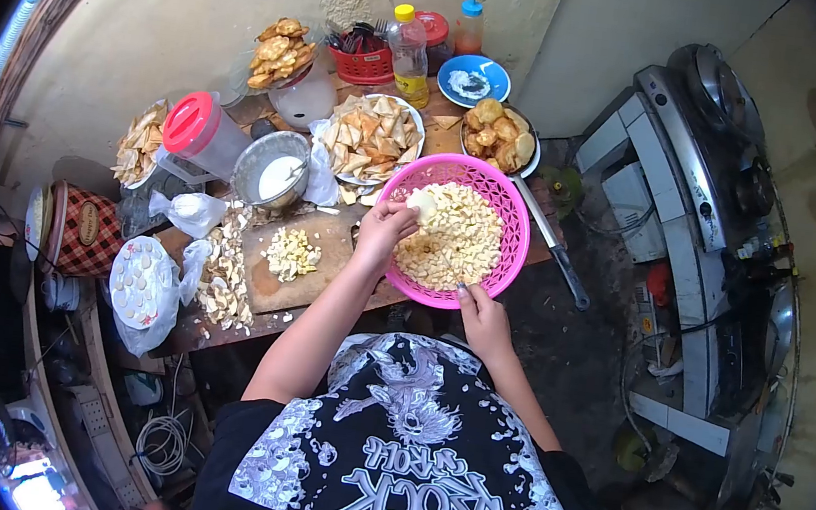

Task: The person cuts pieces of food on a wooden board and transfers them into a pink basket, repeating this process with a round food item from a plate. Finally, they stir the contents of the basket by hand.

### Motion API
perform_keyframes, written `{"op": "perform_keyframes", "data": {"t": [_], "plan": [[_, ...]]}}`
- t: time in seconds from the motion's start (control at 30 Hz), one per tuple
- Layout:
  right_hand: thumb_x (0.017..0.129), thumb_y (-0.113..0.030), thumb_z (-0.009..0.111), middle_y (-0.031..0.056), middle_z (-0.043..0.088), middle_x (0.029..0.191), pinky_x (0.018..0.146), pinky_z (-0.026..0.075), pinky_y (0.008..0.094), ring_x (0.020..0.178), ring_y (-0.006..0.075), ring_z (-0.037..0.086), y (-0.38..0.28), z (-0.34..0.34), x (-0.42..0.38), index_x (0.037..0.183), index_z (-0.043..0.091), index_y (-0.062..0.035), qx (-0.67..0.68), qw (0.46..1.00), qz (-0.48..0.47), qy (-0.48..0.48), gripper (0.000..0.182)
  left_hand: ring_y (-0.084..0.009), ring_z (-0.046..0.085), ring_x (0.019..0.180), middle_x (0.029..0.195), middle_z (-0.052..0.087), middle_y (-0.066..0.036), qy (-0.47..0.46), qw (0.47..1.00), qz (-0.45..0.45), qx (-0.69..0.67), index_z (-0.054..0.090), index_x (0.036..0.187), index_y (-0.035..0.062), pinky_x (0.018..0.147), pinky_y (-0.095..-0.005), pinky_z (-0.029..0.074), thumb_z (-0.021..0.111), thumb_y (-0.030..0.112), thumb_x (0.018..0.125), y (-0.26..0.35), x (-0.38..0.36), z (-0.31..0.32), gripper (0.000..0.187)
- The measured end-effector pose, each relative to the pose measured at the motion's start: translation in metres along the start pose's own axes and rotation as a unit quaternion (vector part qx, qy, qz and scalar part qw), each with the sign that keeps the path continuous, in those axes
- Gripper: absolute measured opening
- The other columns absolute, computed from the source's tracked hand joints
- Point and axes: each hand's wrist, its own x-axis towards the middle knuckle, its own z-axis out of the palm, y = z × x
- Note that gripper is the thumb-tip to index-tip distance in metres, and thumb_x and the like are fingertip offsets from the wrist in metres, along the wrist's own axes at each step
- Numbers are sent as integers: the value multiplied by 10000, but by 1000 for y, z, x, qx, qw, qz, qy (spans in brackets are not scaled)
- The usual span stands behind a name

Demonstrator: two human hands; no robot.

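Note:
A pink plastic basket (519, 229) with many small pale cut pieces (454, 245) inside stands at the table's front edge. My left hand (390, 230) is over the basket's left side, its fingers closed on a flat pale slice (423, 203). At the basket's near rim is my right hand (484, 318), fingers pinched on the rim. Left of the basket lies a wooden cutting board (268, 287) with a small heap of yellowish cut pieces (292, 254) on it. Peelings (227, 275) are piled along the board's left side.
Behind the basket are a plate of folded triangular pastries (373, 138), a bowl of fried pieces (498, 136), an oil bottle (409, 59) and a blue plate (494, 71). A long knife (552, 241) juts past the table's right edge. A metal bowl (250, 169) stands at left.

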Motion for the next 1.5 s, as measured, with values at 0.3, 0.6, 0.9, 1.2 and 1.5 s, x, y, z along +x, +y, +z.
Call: {"op": "perform_keyframes", "data": {"t": [0.3, 0.6, 0.9, 1.2, 1.5], "plan": [[964, -345, 474, 211, 551, 622, 553, 401, 467, 618, 409, 579, -23, 21, -6, 872, 564, -26, -3, 998, 9, 58, 344, -60, 446, 546, 681, 514, 10, -28, 999, -4, -27, 511, 889, 28, 604, -223, 448, 609, 19, 879, 15, -5, -13, 100], [969, -315, 477, 207, 525, 614, 532, 389, 419, 567, 358, 555, -37, 53, -10, 872, 554, -5, 1, 993, 58, 100, 334, -91, 525, 610, 807, 550, -31, 23, 999, -36, -1, 501, 1044, 5, 694, -271, 531, 616, 48, 876, 29, -11, -46, 208], [947, -374, 514, 234, 627, 824, 672, 470, 418, 747, 357, 636, -82, 121, 0, 1083, 559, 7, -16, 976, 1, -216, 407, -133, 598, 846, 987, 614, -91, 249, 966, 57, 46, 454, 1220, 16, 684, -237, 480, 566, 68, 886, 29, -59, -206, 356], [959, -387, 455, 249, 642, 887, 761, 470, 486, 858, 419, 616, -74, 230, 34, 1049, 592, -5, -168, 919, -71, -351, 415, -116, 584, 856, 1033, 601, -77, 373, 922, 90, 44, 460, 1208, 50, 672, -225, 470, 518, 14, 884, 6, -103, -298, 331], [961, -344, 466, 266, 616, 801, 692, 451, 502, 783, 439, 597, -85, 231, 27, 922, 566, 8, -194, 945, -43, -261, 368, -280, 556, 947, 985, 576, -126, 286, 764, 146, 560, 540, 1078, 26, 832, -401, 440, 662, 129, 789, -3, -106, -267, 330]]}}
